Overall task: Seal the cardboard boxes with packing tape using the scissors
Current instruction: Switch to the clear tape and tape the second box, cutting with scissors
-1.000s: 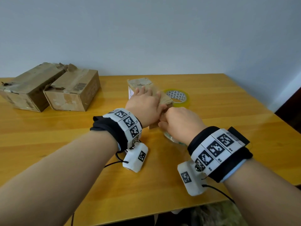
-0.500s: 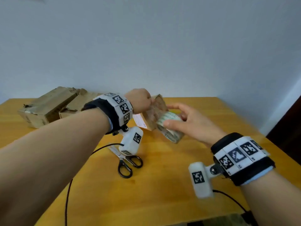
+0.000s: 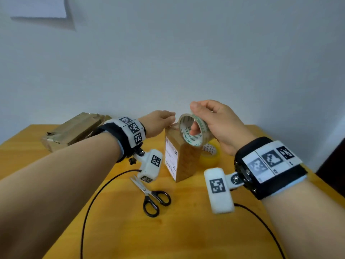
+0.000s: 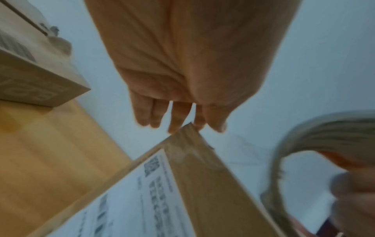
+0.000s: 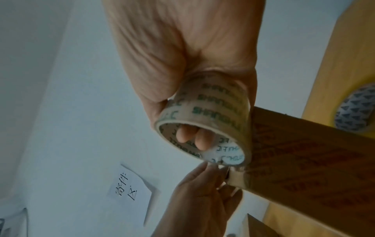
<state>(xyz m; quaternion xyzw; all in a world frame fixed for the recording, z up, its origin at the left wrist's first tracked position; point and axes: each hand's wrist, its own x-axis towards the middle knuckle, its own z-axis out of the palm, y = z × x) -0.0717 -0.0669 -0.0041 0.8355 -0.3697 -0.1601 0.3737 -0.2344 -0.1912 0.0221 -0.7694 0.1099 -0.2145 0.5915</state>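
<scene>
While two fingers (image 5: 192, 136) hook through the core of a clear packing tape roll (image 3: 194, 130), the right hand (image 3: 220, 126) holds that roll at centre frame in the head view, thumb curled over its outer rim, so the hand is clasped on it. The roll sits just beside the top edge of a small cardboard box (image 3: 182, 161) standing on end on the table (image 3: 112, 212), apparently so tape can be drawn straight onto the flap seam.

At the same top edge, the left hand (image 3: 158, 122) reaches in from the centre left, its fingertips (image 4: 174, 126) extended and close together at the box's upper corner. The right wrist view suggests they press or pinch the loose tape end there, but blur makes it impossible to tell a pinch from a flat press. The likely purpose is to anchor the tape and steady the tall box.

Below the box, in the lower centre, black-handled scissors (image 3: 153, 197) lie closed and untouched on the table, near at hand for cutting. A second, yellowish tape roll (image 3: 211, 156) rests flat behind the box, to its right. Two more cardboard boxes (image 3: 74, 129) wait at the left edge of the table, against the pale wall (image 3: 168, 53), where a sheet of paper (image 3: 39, 6) hangs in the upper left.
</scene>
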